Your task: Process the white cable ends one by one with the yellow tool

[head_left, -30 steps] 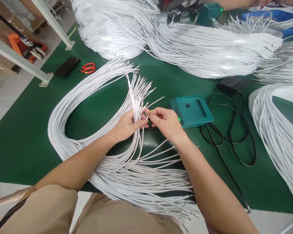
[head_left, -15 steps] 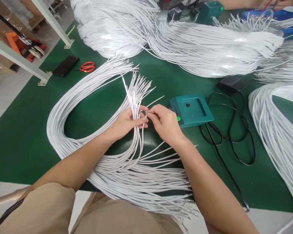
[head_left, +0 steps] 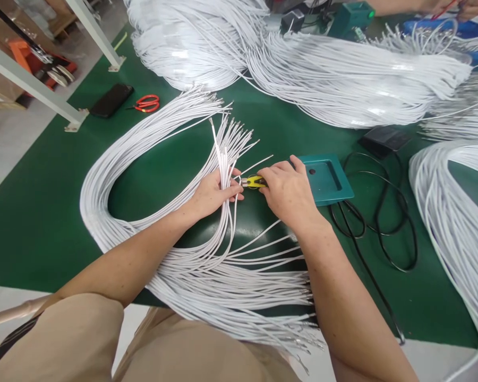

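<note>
My left hand (head_left: 213, 193) is closed around a bunch of white cables (head_left: 225, 207) near the middle of the view, their metal-tipped ends pointing up. My right hand (head_left: 284, 188) grips yellow-handled pliers (head_left: 256, 182), whose jaws reach a cable end beside my left fingertips. Under my left forearm, a larger looped bundle of white cables (head_left: 99, 185) curves across the table, with loose ends fanning out between my arms. Just behind my right hand sits a teal device (head_left: 329, 178) with a shallow tray top, partly covered by that hand.
Large white cable bundles (head_left: 342, 79) lie across the back, another (head_left: 454, 212) at the right. Black cord (head_left: 382, 228) coils near a black box (head_left: 384, 140). Red scissors (head_left: 147, 103) and a black phone (head_left: 112, 100) rest at back left. Another person's hand (head_left: 468, 9) shows at top right.
Yellow-handled pliers now show in my right hand, which was pinching at the cable end with its fingertips before. That hand has shifted slightly right. My left hand still holds the bunch.
</note>
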